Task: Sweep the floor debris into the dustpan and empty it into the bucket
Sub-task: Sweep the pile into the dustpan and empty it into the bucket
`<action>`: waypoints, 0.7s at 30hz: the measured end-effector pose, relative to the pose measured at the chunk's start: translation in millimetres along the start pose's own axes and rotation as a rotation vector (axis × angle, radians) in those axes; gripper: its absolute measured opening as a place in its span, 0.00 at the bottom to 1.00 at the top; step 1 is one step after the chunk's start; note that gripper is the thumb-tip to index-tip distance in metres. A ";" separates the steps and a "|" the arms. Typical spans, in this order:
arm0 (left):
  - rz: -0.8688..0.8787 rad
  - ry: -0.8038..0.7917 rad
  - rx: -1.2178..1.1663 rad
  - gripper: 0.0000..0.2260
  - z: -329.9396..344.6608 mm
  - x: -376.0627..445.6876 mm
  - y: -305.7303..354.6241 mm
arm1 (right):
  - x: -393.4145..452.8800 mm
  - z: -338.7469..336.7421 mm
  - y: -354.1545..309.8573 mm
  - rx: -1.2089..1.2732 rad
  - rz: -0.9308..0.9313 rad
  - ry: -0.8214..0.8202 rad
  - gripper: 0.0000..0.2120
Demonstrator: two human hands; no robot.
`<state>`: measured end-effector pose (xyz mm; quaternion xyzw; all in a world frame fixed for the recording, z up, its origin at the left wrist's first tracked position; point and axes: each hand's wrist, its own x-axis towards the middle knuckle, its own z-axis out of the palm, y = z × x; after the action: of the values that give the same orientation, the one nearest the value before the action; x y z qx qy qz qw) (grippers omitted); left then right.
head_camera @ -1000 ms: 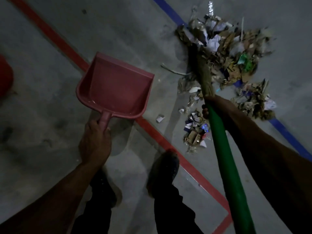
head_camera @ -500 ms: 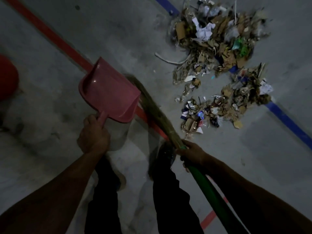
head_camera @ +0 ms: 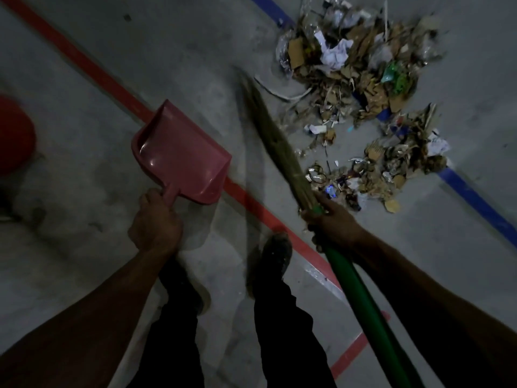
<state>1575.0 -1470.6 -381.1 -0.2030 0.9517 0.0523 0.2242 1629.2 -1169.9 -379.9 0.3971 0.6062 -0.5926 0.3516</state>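
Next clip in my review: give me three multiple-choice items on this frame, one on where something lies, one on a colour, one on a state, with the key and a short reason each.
1. Where does the debris pile lie relative to the dustpan?
A. Inside it
B. To its right on the floor
C. To its left

2. What colour is the broom handle?
A. Green
B. Yellow
C. White

3. What is the dustpan's state?
A. Full of paper
B. Broken in two
C. Empty

Key: 1 B, the scraps spread across the floor right of the pan, over the blue line. 2 A, the shaft below the right hand is green. 3 C, the pink tray held by the left hand shows bare plastic inside.
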 end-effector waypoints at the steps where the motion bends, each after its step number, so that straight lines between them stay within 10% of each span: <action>1: -0.003 0.009 0.006 0.13 -6.0 3.5 1.8 | -0.1 7.8 3.7 -0.020 -0.008 -0.002 0.22; 4: 0.006 0.050 0.036 0.11 -22.4 21.2 5.6 | 3.8 26.7 -0.6 -0.081 -0.007 -0.012 0.31; 21: 0.244 -0.030 0.170 0.13 -78.8 287.1 3.5 | 145.0 176.9 -232.1 0.379 -0.044 0.049 0.16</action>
<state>1307.1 -1586.7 -439.2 -0.0654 0.9668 0.0016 0.2468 1349.4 -1332.9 -416.9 0.4570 0.5006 -0.6940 0.2426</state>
